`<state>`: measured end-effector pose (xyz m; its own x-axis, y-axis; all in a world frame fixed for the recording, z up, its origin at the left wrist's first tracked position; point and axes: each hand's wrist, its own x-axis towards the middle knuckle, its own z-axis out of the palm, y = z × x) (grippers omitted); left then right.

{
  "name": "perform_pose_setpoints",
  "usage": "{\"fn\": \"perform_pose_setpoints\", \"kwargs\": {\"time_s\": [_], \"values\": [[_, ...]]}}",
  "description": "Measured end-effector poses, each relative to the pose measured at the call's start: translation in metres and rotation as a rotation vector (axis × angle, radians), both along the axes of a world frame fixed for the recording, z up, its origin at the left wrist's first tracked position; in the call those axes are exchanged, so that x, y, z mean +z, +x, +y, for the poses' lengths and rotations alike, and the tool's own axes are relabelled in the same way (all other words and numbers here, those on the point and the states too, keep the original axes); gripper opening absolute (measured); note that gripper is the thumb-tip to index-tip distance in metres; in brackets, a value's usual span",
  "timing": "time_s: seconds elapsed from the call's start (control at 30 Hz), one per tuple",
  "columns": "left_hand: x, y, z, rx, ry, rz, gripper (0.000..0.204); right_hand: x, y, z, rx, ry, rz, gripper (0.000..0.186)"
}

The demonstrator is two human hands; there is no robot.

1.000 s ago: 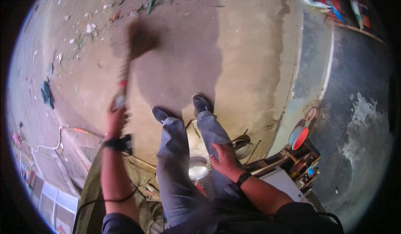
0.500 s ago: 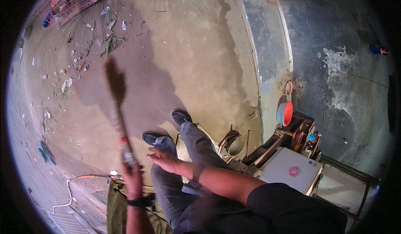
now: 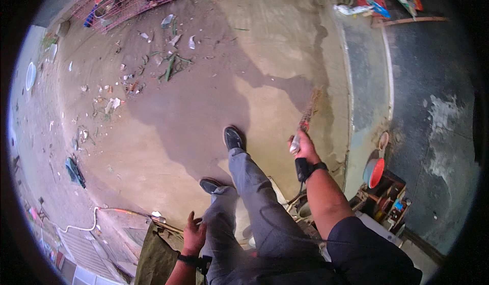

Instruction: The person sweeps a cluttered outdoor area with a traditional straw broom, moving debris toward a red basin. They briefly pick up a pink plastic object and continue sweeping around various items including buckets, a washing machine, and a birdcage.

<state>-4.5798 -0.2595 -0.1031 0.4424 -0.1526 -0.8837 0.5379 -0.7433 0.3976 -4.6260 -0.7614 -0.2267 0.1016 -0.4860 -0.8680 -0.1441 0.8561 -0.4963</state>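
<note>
A short hand broom (image 3: 307, 114) is gripped in my right hand (image 3: 303, 145), which reaches forward and right over the floor. Its pale handle end pokes out of my fist, and a reddish band shows just past the fingers. The bristles point away from me, at or just above the floor; I cannot tell whether they touch. My left hand (image 3: 193, 235) hangs beside my left leg, fingers apart and loosely bent, holding nothing. Far from both hands, green scraps (image 3: 172, 67) and pale bits of litter (image 3: 115, 103) are scattered on the left side of the floor.
A pink wire cage (image 3: 127, 5) stands at the far left. To the right are a red basin (image 3: 376, 173) and a wooden crate of small items (image 3: 389, 203). A hose (image 3: 95, 218) lies near left. Bags (image 3: 374, 5) are at the far right.
The broom has passed from my left hand to my right and swung from left to right. My left hand has let go and dropped back beside my leg. The view has shifted.
</note>
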Motion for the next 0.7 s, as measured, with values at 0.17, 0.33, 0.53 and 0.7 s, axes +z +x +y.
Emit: {"fn": "perform_pose_setpoints", "kwargs": {"time_s": [0.17,0.33,0.53,0.7], "values": [[0.023,-0.005,0.012,0.094,0.204,0.01,0.061,-0.061,0.089,0.072,0.186,0.243,-0.201,0.027],[0.056,0.02,-0.047,0.099,0.174,-0.071,0.055,0.005,0.174,0.257,0.779,0.293,-0.215,0.056],[0.069,0.074,-0.08,0.2,0.099,-0.292,0.048,0.048,0.193,0.199,1.143,-0.12,-0.179,0.076],[0.043,0.111,-0.073,0.127,0.093,-0.41,0.045,0.02,0.211,0.031,0.728,-0.289,0.043,0.056]]}}
